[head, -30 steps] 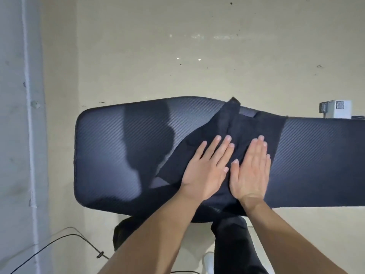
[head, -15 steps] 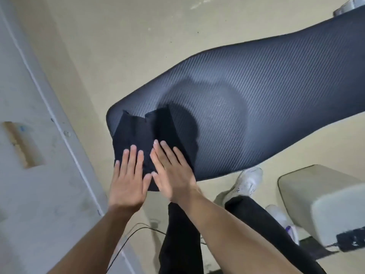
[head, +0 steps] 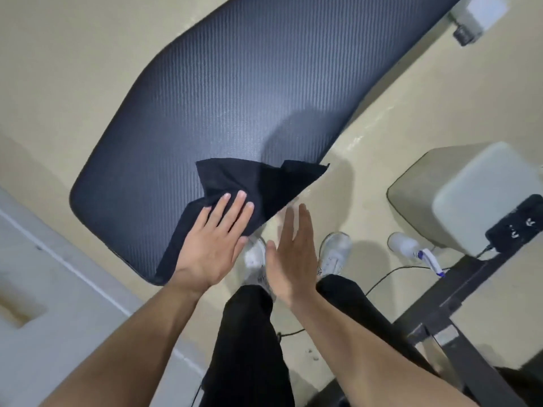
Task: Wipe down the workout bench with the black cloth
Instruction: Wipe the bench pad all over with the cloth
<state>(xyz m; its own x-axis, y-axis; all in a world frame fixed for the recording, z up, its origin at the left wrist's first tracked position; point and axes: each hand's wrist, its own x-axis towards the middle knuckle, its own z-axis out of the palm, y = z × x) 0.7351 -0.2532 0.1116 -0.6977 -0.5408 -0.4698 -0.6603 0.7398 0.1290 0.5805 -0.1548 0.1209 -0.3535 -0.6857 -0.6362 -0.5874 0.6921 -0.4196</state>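
The workout bench [head: 235,92] has a dark ribbed pad that runs diagonally from lower left to upper right. The black cloth [head: 264,183] lies crumpled on the pad's near edge and partly hangs over it. My left hand [head: 214,245] presses flat on the cloth with fingers spread, at the pad's near edge. My right hand [head: 291,254] is off the cloth, held flat in the air beside the bench edge above my shoes, fingers straight and empty.
A pale grey padded block [head: 470,195] stands at the right with a black device [head: 517,227] on it. A white spray bottle [head: 411,248] lies on the floor by a dark metal frame [head: 458,312]. A wall [head: 44,289] is at the left; a cable [head: 390,274] crosses the floor.
The cloth has slid from the bench's left end toward the near edge. My right hand has come off the cloth; my left hand stays pressed on it. The view tilted further.
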